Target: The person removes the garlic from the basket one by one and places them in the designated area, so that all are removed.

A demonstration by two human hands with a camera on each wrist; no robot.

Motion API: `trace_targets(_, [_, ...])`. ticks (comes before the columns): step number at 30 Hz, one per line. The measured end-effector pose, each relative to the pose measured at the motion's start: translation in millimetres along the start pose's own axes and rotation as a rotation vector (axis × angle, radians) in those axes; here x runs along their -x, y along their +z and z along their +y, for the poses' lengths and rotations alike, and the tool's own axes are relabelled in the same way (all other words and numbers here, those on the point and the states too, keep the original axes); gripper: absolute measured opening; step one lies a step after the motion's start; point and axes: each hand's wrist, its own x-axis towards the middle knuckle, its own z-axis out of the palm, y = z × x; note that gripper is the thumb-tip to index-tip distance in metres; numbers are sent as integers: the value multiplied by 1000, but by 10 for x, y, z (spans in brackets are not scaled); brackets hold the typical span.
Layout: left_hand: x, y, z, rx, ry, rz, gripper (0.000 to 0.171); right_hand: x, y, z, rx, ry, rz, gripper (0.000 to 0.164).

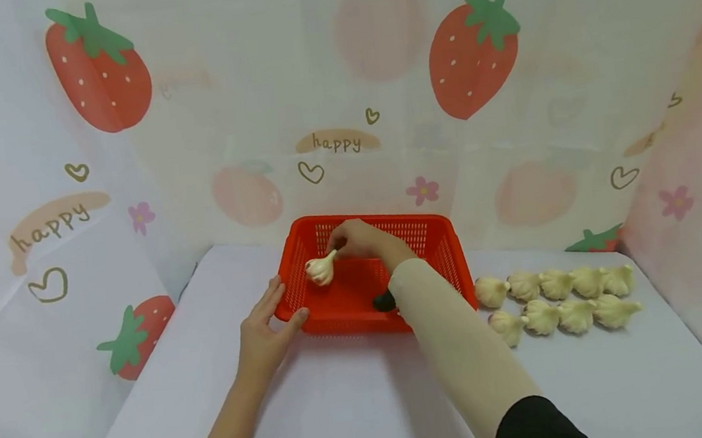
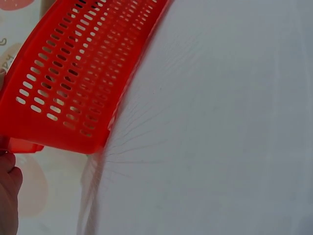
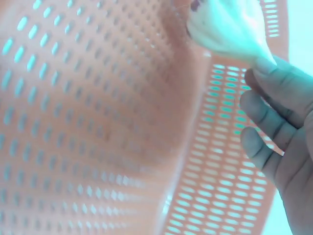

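Observation:
A garlic bulb (image 1: 321, 271) hangs by its stem from my right hand (image 1: 363, 239), which pinches it over the inside of a red plastic basket (image 1: 337, 324). In the right wrist view, the thumb and index finger close on the stem of the garlic bulb (image 3: 225, 27), while the other fingers bend loosely beside the slotted basket wall (image 3: 210, 161). My left hand (image 1: 263, 337) grips the basket's near left corner, thumb on the front rim and fingers along the left side. Only part of that hand (image 2: 9, 191) shows in the left wrist view.
Right of the basket, several garlic bulbs (image 1: 556, 284) lie in two rows on the white-covered table (image 1: 359, 406). A printed strawberry cloth (image 1: 320, 63) hangs behind and at both sides. Black wrist camera pieces (image 1: 384, 301) are on the forearms, one partly over the basket.

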Motion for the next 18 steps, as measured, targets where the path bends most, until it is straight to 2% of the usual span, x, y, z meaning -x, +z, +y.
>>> trace_targets(6, [17, 19, 10, -6, 9, 25, 73, 171, -168, -76, 10, -30, 42, 11])
trace_targets(18, [16, 22, 26, -11, -2, 9, 75, 481, -483, -258, 33, -68, 117, 11])
